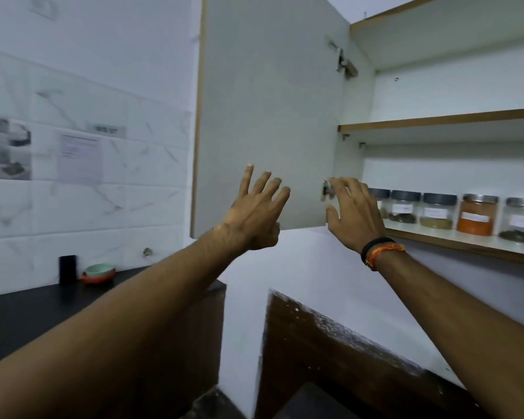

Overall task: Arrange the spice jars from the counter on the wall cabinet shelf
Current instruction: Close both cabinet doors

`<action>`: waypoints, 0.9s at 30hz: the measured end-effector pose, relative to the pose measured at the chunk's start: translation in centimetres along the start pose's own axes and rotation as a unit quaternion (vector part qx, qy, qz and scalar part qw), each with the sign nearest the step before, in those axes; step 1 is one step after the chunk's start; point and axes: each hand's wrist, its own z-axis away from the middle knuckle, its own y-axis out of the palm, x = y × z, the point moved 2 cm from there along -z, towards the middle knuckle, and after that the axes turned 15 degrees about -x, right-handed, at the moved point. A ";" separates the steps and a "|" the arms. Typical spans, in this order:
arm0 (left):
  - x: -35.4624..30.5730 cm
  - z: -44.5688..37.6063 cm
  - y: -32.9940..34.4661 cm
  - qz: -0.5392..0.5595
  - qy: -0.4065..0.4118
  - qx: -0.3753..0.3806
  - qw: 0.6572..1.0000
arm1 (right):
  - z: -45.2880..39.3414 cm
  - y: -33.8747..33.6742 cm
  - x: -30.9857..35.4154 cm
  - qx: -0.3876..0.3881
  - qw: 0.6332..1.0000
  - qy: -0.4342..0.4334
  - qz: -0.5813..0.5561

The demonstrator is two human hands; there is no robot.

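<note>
Several clear spice jars stand in a row on the lower shelf [454, 243] of the open wall cabinet. One jar holds orange powder [476, 218]; its neighbours, such as a dark-lidded jar [437, 210], hold brown or dark spices and carry white labels. My left hand [256, 211] is raised with fingers spread in front of the open cabinet door [270, 116], holding nothing. My right hand [353, 214] is raised near the door's lower hinge, fingers loosely spread and empty, and it covers part of the leftmost jar.
A middle shelf [436, 122] sits above the jars. On the dark counter [28, 313] at the left stand a small black object [67, 269] and a green and red bowl [99, 272]. Tiled wall with papers lies behind.
</note>
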 end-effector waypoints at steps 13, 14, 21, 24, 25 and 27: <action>10.3 4.7 -1.2 -0.090 -0.103 -0.039 0.990 | -9.5 2.7 12.8 -0.052 0.990 -0.104 -0.075; 10.9 4.7 -1.0 -0.091 -0.104 -0.039 0.990 | -10.5 2.9 13.5 -0.057 0.989 -0.108 -0.083; 12.7 4.4 0.7 -0.028 -0.140 -0.041 0.989 | -16.3 4.4 17.4 -0.089 0.982 -0.080 -0.148; 12.5 4.1 1.2 0.085 -0.168 -0.050 0.981 | -17.7 5.1 19.3 -0.098 0.978 -0.069 -0.170; 12.5 4.0 1.4 0.125 -0.180 -0.052 0.974 | -18.0 5.3 19.9 -0.100 0.977 -0.059 -0.176; 12.4 3.8 1.5 0.188 -0.200 -0.050 0.960 | -18.2 5.9 20.8 -0.103 0.978 -0.037 -0.177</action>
